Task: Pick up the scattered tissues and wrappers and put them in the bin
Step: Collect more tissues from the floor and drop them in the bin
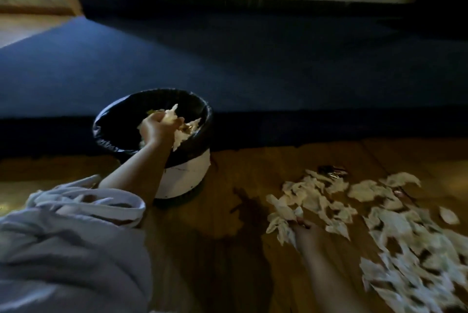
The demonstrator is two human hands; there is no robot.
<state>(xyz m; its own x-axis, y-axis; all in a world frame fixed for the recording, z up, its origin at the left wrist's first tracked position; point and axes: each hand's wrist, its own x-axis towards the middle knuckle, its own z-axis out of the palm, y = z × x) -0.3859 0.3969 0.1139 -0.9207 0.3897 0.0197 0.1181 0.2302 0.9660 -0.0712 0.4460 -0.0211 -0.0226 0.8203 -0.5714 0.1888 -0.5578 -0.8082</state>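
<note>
The bare left forearm stretches up to centre-left, the left hand curled round a wad of tissues, while the right hand reaches forward at lower right, too blurred to show its fingers.

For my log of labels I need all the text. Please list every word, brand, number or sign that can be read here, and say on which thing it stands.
None can be read.
The bin and its black liner show no print.
The wrappers beyond the tissues are too blurred and dim to show any lettering.
</note>
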